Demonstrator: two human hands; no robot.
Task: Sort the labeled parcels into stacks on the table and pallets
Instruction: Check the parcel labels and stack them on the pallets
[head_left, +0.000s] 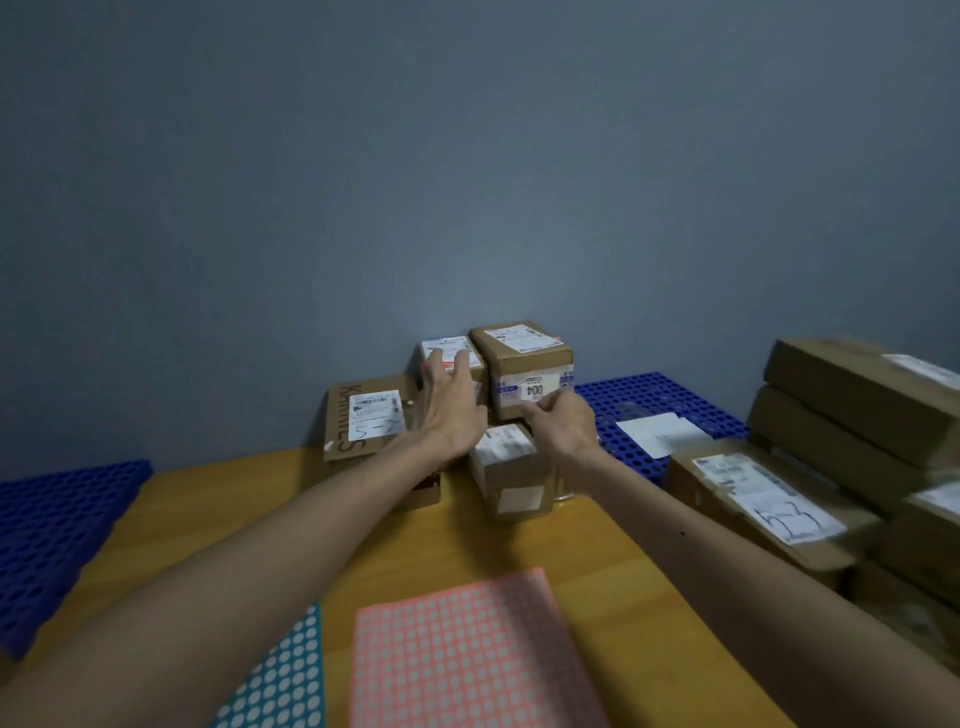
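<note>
Both arms are stretched straight out to the far edge of the table, where the parcels crowd against the wall. The one I'm going for is the 004 box, sitting on top of the cluster, dead ahead and a touch right of centre. Its short labelled end faces me and its long axis runs away toward the wall.

My right hand is the nearer one. Its fingers are curled under the lower front edge of that box, thumb up against the face, so I read it as a grip.

My left hand is spread wide, fingers straight, resting on the small box that touches the 004 box on its left side.

The blue pallet lies just to the right, past the right hand.

My call: a lift toward me clears the front box below. With only one end held, the far end may dip.
</note>
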